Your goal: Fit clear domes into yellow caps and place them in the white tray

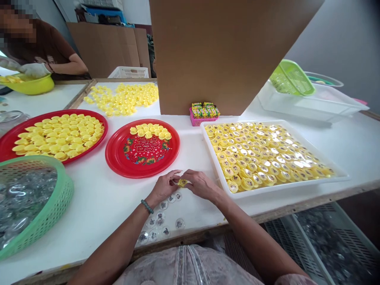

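Near the front of the white table, my left hand [165, 186] and my right hand [199, 183] meet with their fingers closed around one small round yellow piece [182, 182] with a dark printed picture. Below my hands lie several clear round discs [160, 215] with dark prints. Just beyond is a red tray [142, 168] with a patterned middle and a cluster of small yellow round pieces [151, 130] along its far side. To the right of my right hand, a white tray [213, 158] holds many yellow pieces with clear printed tops.
A green basket [63, 198] of clear plastic parts and a larger red tray [102, 136] of yellow pieces stand left. A pink basket [196, 121] of small packets sits before a cardboard panel [208, 59]. Back left, a gloved co-worker [35, 70] handles a yellow bowl [44, 86].
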`<state>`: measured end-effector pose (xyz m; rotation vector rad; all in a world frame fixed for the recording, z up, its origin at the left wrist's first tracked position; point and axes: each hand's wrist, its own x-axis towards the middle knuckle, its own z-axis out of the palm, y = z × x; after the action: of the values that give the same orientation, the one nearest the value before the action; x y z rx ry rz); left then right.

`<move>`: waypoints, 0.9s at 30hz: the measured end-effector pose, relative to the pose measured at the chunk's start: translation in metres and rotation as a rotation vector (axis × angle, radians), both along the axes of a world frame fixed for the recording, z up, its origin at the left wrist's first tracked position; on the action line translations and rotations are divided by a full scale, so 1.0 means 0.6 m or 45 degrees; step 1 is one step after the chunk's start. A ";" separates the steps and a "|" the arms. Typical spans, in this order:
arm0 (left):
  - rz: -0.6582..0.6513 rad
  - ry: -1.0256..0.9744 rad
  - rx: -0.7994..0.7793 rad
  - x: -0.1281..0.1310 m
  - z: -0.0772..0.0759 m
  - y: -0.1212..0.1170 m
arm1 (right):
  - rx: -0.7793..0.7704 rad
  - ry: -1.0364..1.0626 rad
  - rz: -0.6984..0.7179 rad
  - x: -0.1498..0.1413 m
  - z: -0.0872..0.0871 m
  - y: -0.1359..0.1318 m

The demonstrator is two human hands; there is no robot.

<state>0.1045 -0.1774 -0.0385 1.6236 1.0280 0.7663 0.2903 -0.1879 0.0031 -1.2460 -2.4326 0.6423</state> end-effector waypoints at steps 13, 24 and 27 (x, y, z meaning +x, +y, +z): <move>0.010 -0.150 -0.137 0.000 -0.005 0.006 | -0.008 -0.132 0.069 -0.004 0.004 0.013; 0.063 -0.100 -0.178 0.004 0.012 0.000 | -0.056 -0.317 -0.129 -0.020 -0.003 -0.015; 0.080 -0.082 -0.191 0.004 0.014 0.000 | -0.076 -0.326 -0.166 -0.023 0.000 -0.018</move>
<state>0.1071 -0.1773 -0.0303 1.4362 1.0685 0.7601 0.2767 -0.1987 0.0032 -1.5829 -2.5210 0.5519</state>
